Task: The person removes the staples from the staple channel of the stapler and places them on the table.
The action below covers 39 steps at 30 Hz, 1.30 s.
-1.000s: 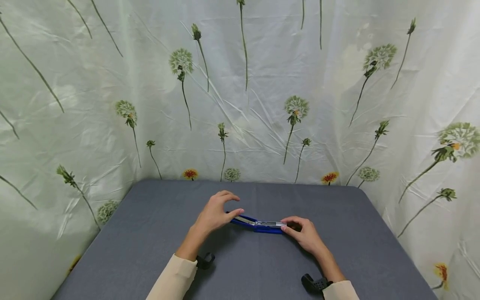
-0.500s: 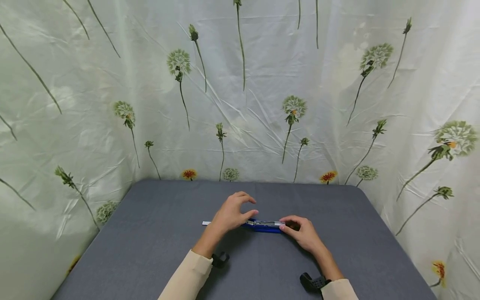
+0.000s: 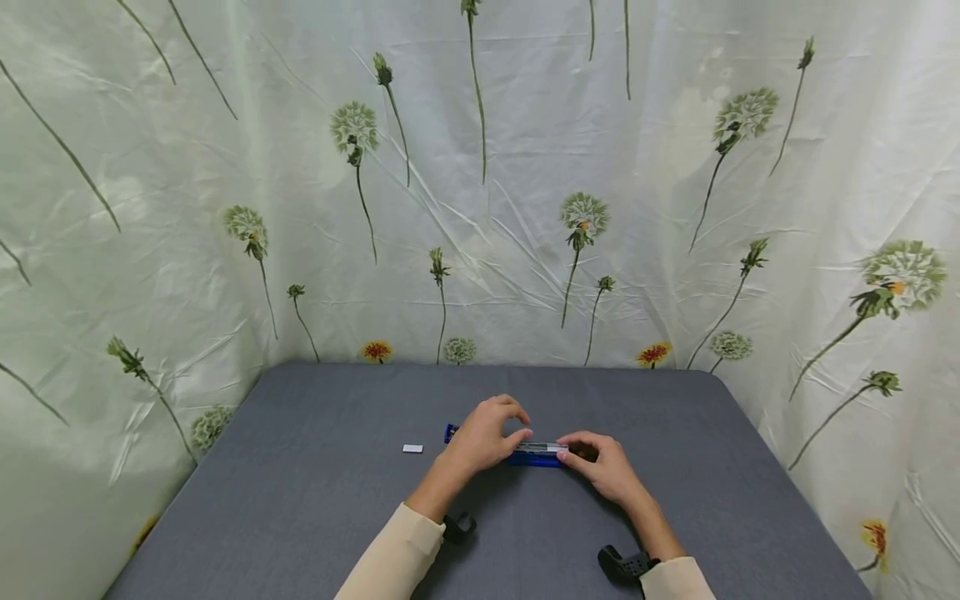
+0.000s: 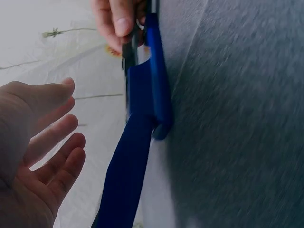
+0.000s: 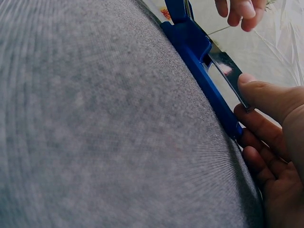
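A blue stapler (image 3: 538, 459) lies on the table with its top swung far back to the left, baring the metal staple channel. My right hand (image 3: 611, 473) holds its right end; in the right wrist view the thumb presses the metal channel (image 5: 227, 67) with fingers below. Over the middle of the stapler hovers my left hand (image 3: 483, 437), fingers loosely bent. In the left wrist view, a gap shows between the left hand (image 4: 52, 152) and the stapler (image 4: 159, 85). Part of the stapler's top is hidden behind the left hand; its blue tip (image 3: 450, 432) shows past it.
A small whitish strip (image 3: 412, 448), resembling a row of staples, lies left of the stapler. The grey cloth-covered table (image 3: 315, 483) reaches back to a white curtain (image 3: 510, 250) with printed dandelions. Black straps (image 3: 626, 567) sit at both wrists.
My left hand has moved right along the stapler, from its raised top toward the channel. The whitish strip and the top's tip now show left of that hand. The right hand stays put.
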Tool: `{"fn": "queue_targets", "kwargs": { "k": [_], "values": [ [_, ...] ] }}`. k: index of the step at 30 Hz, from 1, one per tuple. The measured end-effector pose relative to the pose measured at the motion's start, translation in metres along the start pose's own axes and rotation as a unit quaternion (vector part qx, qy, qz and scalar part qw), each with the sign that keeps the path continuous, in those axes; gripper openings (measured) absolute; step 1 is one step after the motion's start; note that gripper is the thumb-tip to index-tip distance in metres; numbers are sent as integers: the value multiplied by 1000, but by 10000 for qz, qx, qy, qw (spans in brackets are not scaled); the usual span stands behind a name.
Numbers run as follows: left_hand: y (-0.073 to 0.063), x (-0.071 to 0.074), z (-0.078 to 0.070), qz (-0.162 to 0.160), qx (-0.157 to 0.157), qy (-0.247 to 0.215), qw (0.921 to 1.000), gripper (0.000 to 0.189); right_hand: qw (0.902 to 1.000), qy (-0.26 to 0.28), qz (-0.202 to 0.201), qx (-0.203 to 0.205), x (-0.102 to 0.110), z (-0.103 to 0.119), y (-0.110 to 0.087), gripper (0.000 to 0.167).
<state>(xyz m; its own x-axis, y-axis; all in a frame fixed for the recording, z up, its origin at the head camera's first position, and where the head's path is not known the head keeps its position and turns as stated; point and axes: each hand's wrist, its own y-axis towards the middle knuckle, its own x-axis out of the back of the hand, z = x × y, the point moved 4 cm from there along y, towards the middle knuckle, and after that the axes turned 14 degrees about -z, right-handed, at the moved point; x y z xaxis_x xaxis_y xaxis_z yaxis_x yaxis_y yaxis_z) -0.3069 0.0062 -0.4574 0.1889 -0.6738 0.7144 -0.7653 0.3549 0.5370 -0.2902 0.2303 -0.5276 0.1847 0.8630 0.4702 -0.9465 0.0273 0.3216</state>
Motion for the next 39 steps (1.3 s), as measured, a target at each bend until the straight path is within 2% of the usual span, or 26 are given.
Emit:
{"fn": "queue_targets", "kwargs": {
  "k": [9, 15, 30, 39],
  "values": [
    [-4, -20, -5, 189, -6, 126, 9997, 7, 9999, 123, 75, -1, 0, 1, 0, 21],
    [-7, -30, -7, 312, -42, 184, 9993, 7, 9997, 234, 116, -38, 0, 2, -2, 23],
    [-10, -43, -13, 381, -254, 434, 9980, 8, 9997, 230, 117, 27, 1, 0, 0, 23],
    [-8, -44, -16, 389, -96, 600, 9974, 9, 9995, 289, 110, 75, 0, 0, -1, 23]
  ]
}}
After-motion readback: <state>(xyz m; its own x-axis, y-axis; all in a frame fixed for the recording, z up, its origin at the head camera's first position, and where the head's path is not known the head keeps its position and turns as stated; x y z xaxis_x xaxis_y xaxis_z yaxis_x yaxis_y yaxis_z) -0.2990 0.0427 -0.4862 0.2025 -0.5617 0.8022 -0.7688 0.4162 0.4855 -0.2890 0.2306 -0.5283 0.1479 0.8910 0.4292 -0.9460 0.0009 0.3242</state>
